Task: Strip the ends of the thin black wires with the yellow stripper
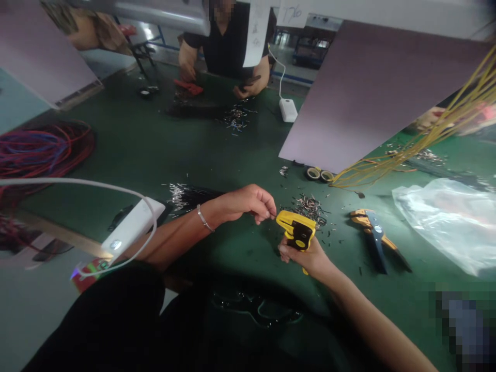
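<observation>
My right hand is wrapped around the handles of a yellow and black wire stripper, its jaw end pointing left. Close to those jaws, my left hand has its thumb and fingers pinched together on a thin dark wire, of which only a tiny bit shows. Under my left wrist lies a bundle of black wires with bright tips fanned to the left. Just behind the stripper is a pile of short wire scraps.
A blue and orange hand tool and a clear plastic bag lie to the right. Two tape rolls sit by yellow wires. Red and blue wire coils and a white power strip are left. Opposite sits another person.
</observation>
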The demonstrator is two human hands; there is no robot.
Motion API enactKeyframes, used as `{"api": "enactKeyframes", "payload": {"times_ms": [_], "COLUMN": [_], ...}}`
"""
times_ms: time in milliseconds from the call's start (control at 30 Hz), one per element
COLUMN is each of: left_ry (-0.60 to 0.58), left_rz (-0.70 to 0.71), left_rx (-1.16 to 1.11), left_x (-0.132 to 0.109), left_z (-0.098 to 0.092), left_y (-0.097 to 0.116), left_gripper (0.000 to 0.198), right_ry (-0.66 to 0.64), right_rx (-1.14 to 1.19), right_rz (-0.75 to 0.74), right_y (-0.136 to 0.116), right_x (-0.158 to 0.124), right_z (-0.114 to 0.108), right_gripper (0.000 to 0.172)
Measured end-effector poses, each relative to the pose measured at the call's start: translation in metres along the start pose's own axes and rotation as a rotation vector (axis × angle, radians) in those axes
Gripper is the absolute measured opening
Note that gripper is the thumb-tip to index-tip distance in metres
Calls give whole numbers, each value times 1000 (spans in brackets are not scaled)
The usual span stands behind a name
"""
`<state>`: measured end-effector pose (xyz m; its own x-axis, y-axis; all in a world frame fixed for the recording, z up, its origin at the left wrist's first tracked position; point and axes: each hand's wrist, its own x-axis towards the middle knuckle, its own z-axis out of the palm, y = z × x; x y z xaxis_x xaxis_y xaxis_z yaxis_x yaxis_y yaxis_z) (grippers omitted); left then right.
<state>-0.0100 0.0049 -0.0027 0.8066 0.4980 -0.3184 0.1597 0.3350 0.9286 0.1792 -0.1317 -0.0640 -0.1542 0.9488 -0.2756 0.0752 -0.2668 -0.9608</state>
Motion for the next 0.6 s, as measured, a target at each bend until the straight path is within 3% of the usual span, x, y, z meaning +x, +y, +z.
{"api": "enactKeyframes", "payload": {"times_ms": [200,600], "left_ry": [52,110], "left_rz": [35,10], "left_rx": [51,-13], "left_x": [-1,2], "left_z": [3,4], "left_y": [-1,-1], "left_gripper": [4,2], "right_ry": [3,2], "right_rx": [15,83], "right_rz": [-25,-37], "right_y": [5,5], "right_x": [1,3], "right_z": [0,3], "right_gripper": [32,33]}}
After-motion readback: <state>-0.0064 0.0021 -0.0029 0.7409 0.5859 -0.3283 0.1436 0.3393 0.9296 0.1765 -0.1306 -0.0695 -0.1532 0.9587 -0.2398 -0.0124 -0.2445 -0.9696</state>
